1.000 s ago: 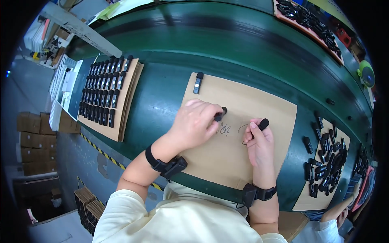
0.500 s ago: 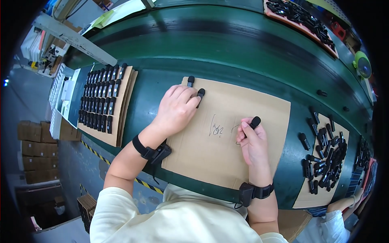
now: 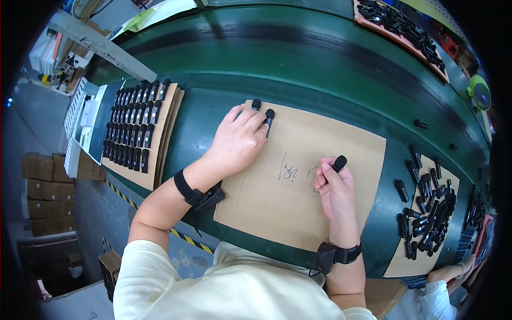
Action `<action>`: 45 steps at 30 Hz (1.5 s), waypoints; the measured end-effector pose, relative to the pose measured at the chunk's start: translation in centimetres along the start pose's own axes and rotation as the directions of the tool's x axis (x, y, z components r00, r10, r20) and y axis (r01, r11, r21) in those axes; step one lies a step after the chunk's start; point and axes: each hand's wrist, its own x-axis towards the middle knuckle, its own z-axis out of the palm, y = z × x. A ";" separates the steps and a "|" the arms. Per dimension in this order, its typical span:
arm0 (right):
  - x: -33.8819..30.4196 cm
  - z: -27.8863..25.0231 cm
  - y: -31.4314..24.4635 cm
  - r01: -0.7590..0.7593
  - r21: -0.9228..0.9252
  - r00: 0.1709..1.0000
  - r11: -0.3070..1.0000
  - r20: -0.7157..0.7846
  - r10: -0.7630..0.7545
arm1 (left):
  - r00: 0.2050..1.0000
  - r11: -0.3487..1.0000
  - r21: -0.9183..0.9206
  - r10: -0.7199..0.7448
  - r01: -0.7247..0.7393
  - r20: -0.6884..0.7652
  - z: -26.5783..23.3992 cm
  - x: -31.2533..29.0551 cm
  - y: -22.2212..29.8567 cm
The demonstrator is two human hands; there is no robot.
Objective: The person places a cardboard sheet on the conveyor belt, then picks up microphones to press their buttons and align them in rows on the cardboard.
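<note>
At the far left corner of a flat cardboard sheet (image 3: 256,213) lie two small black clip-on microphones with foam tips. My left hand (image 3: 240,140) has its fingers closed on the right one of these microphones (image 3: 270,117). The other microphone (image 3: 256,104) lies just left of it, partly hidden by the fingers. Over the right part of the sheet, my right hand (image 3: 337,184) pinches another microphone (image 3: 339,162), foam tip pointing up. Dark pen marks (image 3: 289,172) show on the cardboard between the hands.
A cardboard stack (image 3: 170,117) at left carries several neat rows of microphones. Right, loose microphones (image 3: 434,213) lie heaped on another cardboard. A pink tray (image 3: 368,21) of black parts stands far right, near a green fan (image 3: 479,92). A co-worker's arm (image 3: 445,273) shows lower right.
The microphone under my left fingers has slid slightly away from me, more level with its neighbour. My right hand still holds its microphone at nearly the same place. The whole view has shifted a little.
</note>
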 end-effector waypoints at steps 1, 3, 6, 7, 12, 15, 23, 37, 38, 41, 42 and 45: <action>0.0 0.0 0.0 -0.002 0.002 1.000 1.000 0.002 0.002 | 1.000 1.000 0.026 0.010 -0.009 -0.010 0.1 0.3 -0.1; 0.0 0.0 0.0 -0.003 0.004 1.000 1.000 0.002 0.003 | 1.000 0.998 0.052 0.021 -0.020 -0.021 0.4 0.7 -0.4; 0.0 -0.1 0.0 -0.006 0.011 1.000 1.000 0.006 0.006 | 0.999 0.998 0.056 0.003 -0.001 -0.037 0.8 1.0 -0.6; 0.0 -0.1 -0.1 -0.006 0.010 1.000 1.000 0.005 0.006 | 0.999 0.999 0.054 0.003 -0.001 -0.037 0.9 1.1 -0.6; 0.0 0.0 0.0 -0.014 0.001 1.000 1.000 0.010 0.014 | 0.998 0.999 0.035 -0.014 0.016 -0.062 0.5 1.1 -0.6; -0.1 0.2 0.0 -0.015 0.000 1.000 1.000 0.003 0.015 | 0.996 0.999 -0.002 -0.032 0.032 -0.082 -1.1 1.2 0.3; 0.1 0.2 1.3 0.115 -0.084 0.993 0.990 0.002 -0.115 | 0.982 0.630 -0.768 -0.189 0.117 -0.005 -6.5 0.6 6.0; -3.1 2.3 -1.3 0.478 -0.703 0.873 0.527 0.315 -0.372 | 0.973 0.550 -0.816 -0.224 0.178 0.061 -1.4 -1.0 6.3; -3.1 2.1 -1.2 0.460 -0.677 0.885 0.574 0.299 -0.357 | 0.972 0.543 -0.820 -0.225 0.180 0.064 -1.3 -1.1 6.4; -3.2 1.9 -1.2 0.464 -0.650 0.884 0.602 0.301 -0.357 | 0.966 0.520 -0.838 -0.257 0.165 0.031 -1.4 -1.1 6.6; -3.2 1.9 -1.2 0.469 -0.632 0.882 0.616 0.304 -0.360 | 0.965 0.514 -0.841 -0.259 0.167 0.033 -1.5 -1.0 6.7; -3.0 2.0 -1.2 0.541 -0.627 0.840 0.560 0.368 -0.399 | 0.968 0.488 -0.853 -0.241 0.188 0.076 -2.1 -0.7 6.9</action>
